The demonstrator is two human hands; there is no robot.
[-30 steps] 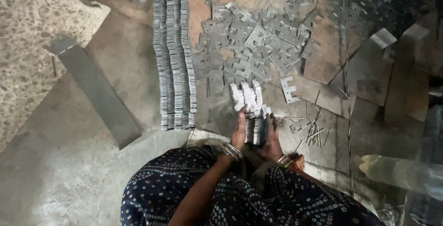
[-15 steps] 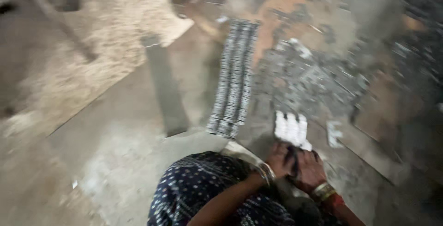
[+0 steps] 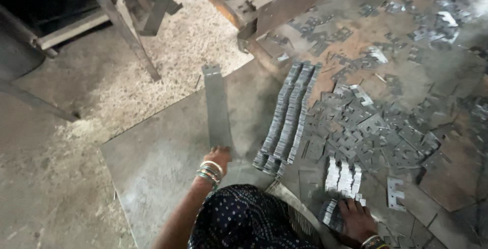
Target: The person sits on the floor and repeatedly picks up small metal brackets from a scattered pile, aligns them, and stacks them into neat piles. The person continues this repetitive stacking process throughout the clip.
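My left hand (image 3: pixel 217 155), with bangles at the wrist, reaches out and touches the near end of a long flat metal strip (image 3: pixel 217 105) lying on a grey sheet (image 3: pixel 162 162). My right hand (image 3: pixel 356 218) rests on a small stack of stamped metal plates (image 3: pixel 333 213) near my knee. Just beyond it stand short upright bundles of shiny plates (image 3: pixel 344 177). Long rows of stacked plates (image 3: pixel 290 117) lie between the two hands. My dark dotted garment (image 3: pixel 244 218) fills the bottom centre.
Loose stamped plates (image 3: pixel 376 122) lie scattered over the floor at right. Metal shavings (image 3: pixel 168 61) cover the ground at upper left, under steel frame legs (image 3: pixel 122 25). A heavy metal beam (image 3: pixel 284 2) crosses the top.
The view has swung left. My left hand left the small stack and reached out to the long strip; my right hand stays on the stack.
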